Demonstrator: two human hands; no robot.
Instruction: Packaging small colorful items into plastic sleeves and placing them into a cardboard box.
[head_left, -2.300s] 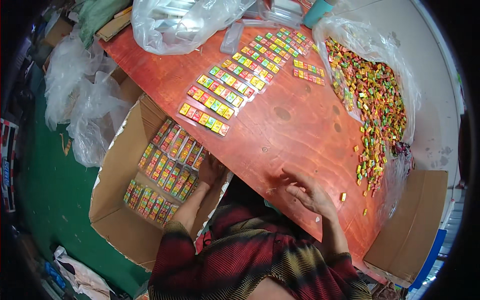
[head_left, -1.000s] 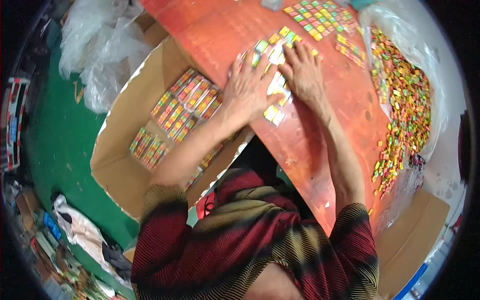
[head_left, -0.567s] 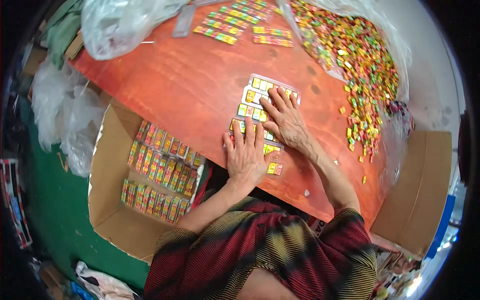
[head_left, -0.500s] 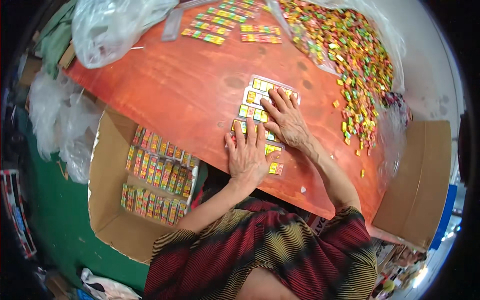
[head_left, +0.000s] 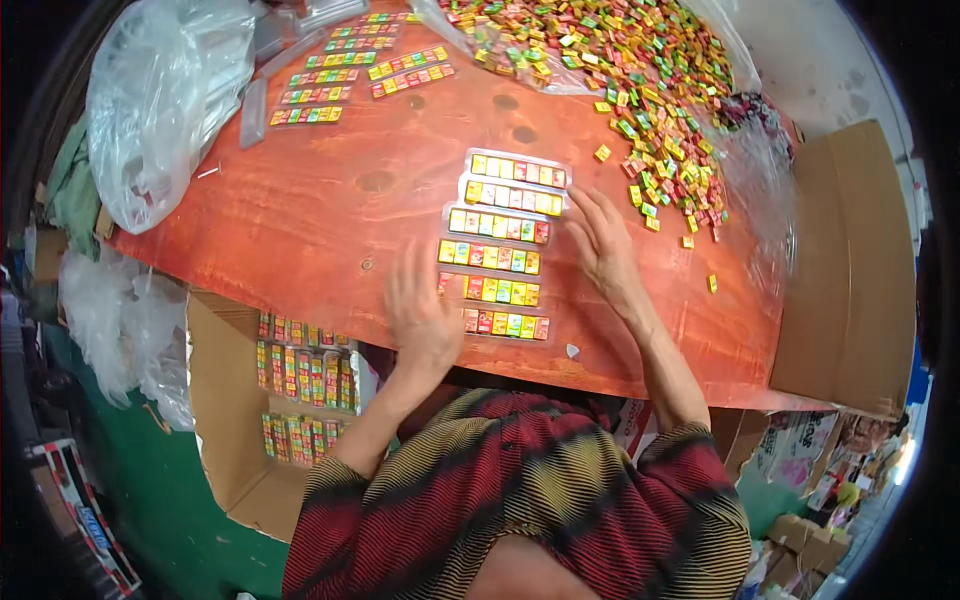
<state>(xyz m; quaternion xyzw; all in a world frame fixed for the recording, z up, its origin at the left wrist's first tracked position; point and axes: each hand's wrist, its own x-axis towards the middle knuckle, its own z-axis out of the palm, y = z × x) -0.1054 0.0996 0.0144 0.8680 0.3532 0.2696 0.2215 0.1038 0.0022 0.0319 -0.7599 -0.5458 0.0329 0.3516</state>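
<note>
Near the table's 6 o'clock edge (head_left: 300, 230), six strips of coloured pieces (head_left: 490, 257) are laid in a stepped column. Partly covered by both hands moments ago, they're now mostly uncovered; handling looks eased off. Left hand (head_left: 425, 325), blurred, is held open around 8 o'clock of the column, no grip seen, contact can't be told; right hand (head_left: 608, 250) is held loosely open at 3 o'clock, nothing gripped. Long axes are set roughly 9-to-3, upper strips dipped slightly toward 3; front end indistinguishable.
</note>
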